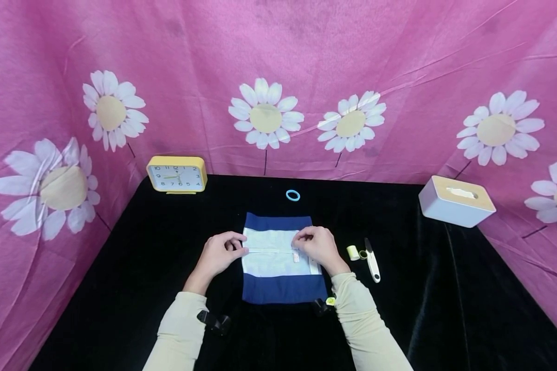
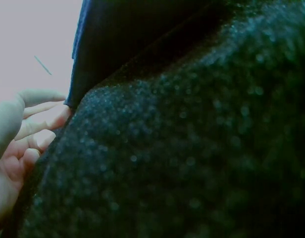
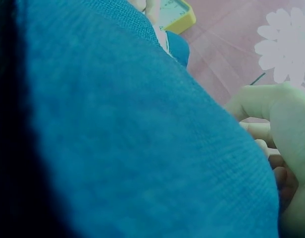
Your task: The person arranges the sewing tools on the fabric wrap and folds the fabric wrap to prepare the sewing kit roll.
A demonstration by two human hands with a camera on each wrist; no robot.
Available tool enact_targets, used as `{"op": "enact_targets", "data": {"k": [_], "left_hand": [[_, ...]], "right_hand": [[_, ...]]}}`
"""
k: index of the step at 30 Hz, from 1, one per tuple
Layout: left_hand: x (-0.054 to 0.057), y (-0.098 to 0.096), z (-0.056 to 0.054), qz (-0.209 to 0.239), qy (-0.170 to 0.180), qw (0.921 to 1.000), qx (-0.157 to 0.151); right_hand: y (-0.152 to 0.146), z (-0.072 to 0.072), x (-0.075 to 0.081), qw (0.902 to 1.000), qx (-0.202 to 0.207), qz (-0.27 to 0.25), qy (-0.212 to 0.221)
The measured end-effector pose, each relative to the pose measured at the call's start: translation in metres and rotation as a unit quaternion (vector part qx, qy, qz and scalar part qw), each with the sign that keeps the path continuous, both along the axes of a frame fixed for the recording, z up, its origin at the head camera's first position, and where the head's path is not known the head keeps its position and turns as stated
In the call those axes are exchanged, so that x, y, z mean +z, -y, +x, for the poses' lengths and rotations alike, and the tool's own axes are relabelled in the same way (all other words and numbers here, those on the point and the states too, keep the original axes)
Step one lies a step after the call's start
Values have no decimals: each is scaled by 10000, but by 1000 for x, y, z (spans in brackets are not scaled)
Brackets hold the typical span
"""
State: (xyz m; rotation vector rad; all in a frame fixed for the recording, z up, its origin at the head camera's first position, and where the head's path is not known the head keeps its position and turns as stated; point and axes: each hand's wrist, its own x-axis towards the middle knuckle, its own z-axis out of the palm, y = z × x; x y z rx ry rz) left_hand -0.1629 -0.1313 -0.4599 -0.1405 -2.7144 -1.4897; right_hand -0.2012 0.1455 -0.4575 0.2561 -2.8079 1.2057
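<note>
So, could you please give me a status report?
Left fingers pinch fabric by its left edge. Right fingers grip its pale band. White-handled tool right of fabric, clear.

Fabric piece [image 1: 278, 262] in my remote view: pale seamed panel [image 1: 266, 238] between two navy bands [image 1: 283, 289], spread out on black cloth [image 1: 422, 309].

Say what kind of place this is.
Probably a staged indoor tabletop recording spot: a pink daisy-print fabric backdrop surrounds a black-covered table, with a yellow-framed clock and a tissue box near its far corners.
</note>
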Motion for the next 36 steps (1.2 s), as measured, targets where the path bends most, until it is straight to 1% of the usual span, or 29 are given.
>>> {"op": "enact_targets", "data": {"k": [5, 13, 21, 25, 29, 33, 36], "left_hand": [[0, 0, 0, 29, -66, 10000, -8], [2, 1, 0, 11, -24, 10000, -17], [4, 2, 1, -22, -35, 10000, -39], [4, 3, 2, -47, -8, 10000, -43], [4, 3, 3, -33, 52, 10000, -16], [2, 1, 2, -26, 45, 10000, 12], [1, -1, 2, -8, 26, 10000, 27]], "right_hand": [[2, 1, 1, 9999, -67, 54, 122], [1, 2, 3, 10000, -41, 64, 63], [2, 2, 3, 9999, -29, 56, 123], [2, 2, 3, 9999, -25, -35, 145], [1, 2, 4, 9997, 15, -230, 66], [-2, 2, 10, 9990, 45, -453, -48], [-7, 4, 15, 9986, 72, -488, -163]]}}
